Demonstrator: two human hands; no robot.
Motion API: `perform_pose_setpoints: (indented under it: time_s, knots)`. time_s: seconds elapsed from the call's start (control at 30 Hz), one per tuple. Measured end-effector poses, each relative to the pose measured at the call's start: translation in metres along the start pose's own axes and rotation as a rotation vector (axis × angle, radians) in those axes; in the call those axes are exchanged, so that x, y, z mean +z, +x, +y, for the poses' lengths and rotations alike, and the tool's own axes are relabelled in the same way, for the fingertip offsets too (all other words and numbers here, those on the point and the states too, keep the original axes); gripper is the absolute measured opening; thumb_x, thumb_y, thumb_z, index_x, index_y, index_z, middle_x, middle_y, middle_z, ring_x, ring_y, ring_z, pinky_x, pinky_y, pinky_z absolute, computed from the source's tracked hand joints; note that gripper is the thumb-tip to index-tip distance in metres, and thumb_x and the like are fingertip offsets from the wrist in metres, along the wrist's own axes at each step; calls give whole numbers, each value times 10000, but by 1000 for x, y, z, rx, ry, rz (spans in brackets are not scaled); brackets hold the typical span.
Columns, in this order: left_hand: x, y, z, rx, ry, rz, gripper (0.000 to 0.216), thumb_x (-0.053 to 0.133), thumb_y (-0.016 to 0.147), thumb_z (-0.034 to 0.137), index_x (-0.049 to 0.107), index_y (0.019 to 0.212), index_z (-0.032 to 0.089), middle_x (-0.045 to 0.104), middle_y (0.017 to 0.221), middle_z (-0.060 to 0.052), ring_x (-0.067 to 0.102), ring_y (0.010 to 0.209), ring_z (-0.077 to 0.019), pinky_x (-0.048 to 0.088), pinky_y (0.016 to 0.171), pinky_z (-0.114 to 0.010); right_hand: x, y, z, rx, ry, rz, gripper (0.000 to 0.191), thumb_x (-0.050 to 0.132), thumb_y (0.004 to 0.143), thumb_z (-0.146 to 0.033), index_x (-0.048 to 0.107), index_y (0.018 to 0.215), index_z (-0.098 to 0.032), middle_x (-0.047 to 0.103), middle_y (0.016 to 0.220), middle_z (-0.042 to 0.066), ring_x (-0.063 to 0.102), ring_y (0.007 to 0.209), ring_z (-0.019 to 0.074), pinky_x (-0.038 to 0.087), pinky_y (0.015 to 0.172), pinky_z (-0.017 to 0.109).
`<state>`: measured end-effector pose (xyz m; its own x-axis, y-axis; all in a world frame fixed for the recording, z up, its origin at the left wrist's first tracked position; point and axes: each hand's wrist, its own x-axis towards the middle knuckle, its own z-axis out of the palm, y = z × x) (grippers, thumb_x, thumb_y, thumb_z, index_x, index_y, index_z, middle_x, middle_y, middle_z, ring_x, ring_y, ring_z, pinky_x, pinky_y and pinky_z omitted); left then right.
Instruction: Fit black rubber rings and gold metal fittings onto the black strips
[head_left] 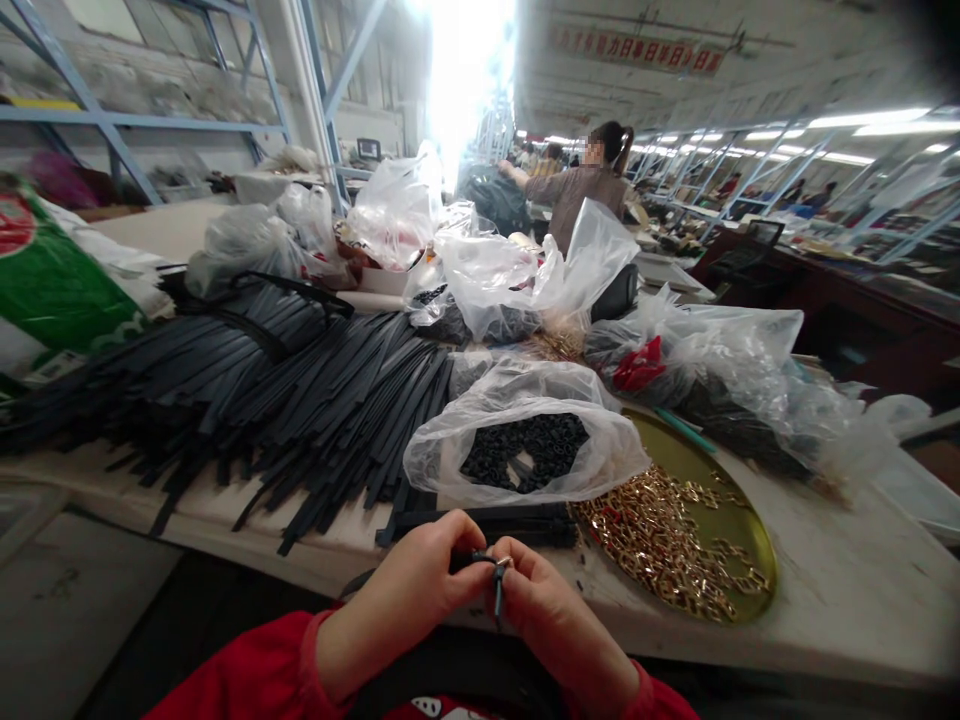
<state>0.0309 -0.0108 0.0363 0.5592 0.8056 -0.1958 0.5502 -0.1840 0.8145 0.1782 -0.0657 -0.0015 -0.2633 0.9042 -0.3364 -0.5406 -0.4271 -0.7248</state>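
Observation:
Close together at the table's front edge, my left hand and my right hand both pinch a narrow black strap. Its short end hangs down between them. A small gold buckle shows at my right fingertips, partly covered by the fingers. Just beyond my hands lies a row of black straps. Behind it an opened plastic bag holds many small black loops. To the right, loose gold buckles are heaped on a round gold tray.
A large pile of long black straps spreads over the left of the table. Plastic bags crowd the back, and another filled bag lies at right. A green sack stands far left. A person works beyond the table.

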Motion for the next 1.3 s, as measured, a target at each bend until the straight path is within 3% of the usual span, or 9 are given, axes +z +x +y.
perform_pose_setpoints:
  time_s: [0.13, 0.3, 0.4, 0.47, 0.53, 0.8, 1.03, 1.17, 1.3]
  knots:
    - [-3, -3, 0, -22, -114, -17, 170, 550, 748, 306, 604, 822, 163, 642, 779, 3, 567, 719, -144, 394, 626, -221, -1, 0, -1, -105, -27, 12, 325, 692, 671, -394, 450, 656, -177, 450, 620, -46, 389, 566, 82, 319, 543, 191]
    - [-4, -5, -2, -74, -408, -98, 194, 562, 745, 275, 608, 880, 144, 645, 829, 1, 559, 764, -136, 412, 670, -216, -9, 12, 5, -266, -270, 259, 309, 604, 733, -440, 433, 669, -191, 462, 604, -43, 429, 542, 91, 348, 529, 210]
    - [-1, -3, -9, -106, -515, -133, 204, 552, 750, 256, 600, 916, 147, 633, 833, 8, 545, 730, -116, 413, 658, -215, -14, 16, 9, -351, -455, 373, 267, 612, 727, -408, 460, 827, -212, 467, 599, -60, 450, 513, 97, 351, 497, 212]
    - [1, -1, -15, -141, -559, -157, 206, 551, 746, 258, 597, 914, 147, 622, 807, 13, 537, 692, -109, 412, 625, -214, -17, 15, 10, -363, -568, 348, 245, 582, 753, -392, 488, 892, -214, 461, 604, -59, 445, 523, 98, 346, 496, 213]
    - [4, 1, -18, -180, -602, -179, 226, 561, 735, 263, 594, 925, 146, 619, 813, 9, 539, 682, -110, 416, 611, -218, -19, 13, 8, -310, -619, 272, 216, 579, 754, -399, 506, 814, -205, 436, 573, -64, 409, 504, 88, 320, 473, 205]
    - [11, 5, -18, -269, -709, -220, 315, 606, 702, 311, 574, 949, 118, 629, 833, -23, 519, 594, -83, 407, 569, -211, -18, 14, 2, -54, -438, 205, 313, 510, 769, -502, 390, 749, -214, 431, 464, -94, 338, 384, 65, 241, 387, 177]
    - [16, 9, -15, -338, -632, -230, 270, 586, 716, 330, 596, 905, 137, 613, 727, 14, 489, 533, -68, 369, 519, -182, -22, 0, 0, -315, -881, 191, 171, 502, 822, -359, 516, 756, -202, 502, 620, -35, 412, 544, 104, 300, 506, 226]
    - [18, 5, -17, -297, -576, -349, 303, 560, 741, 380, 578, 910, 130, 615, 726, 4, 508, 539, -79, 377, 519, -184, -27, -10, 2, -293, -830, 116, 198, 448, 860, -365, 506, 772, -198, 509, 680, -19, 445, 625, 122, 328, 561, 230]
    - [18, -3, -17, -253, -378, -497, 413, 379, 832, 487, 573, 785, 127, 549, 572, 20, 452, 466, -80, 325, 448, -174, -27, -18, 7, -302, -864, 96, 191, 420, 878, -346, 523, 825, -194, 527, 723, -4, 470, 661, 130, 346, 588, 233]
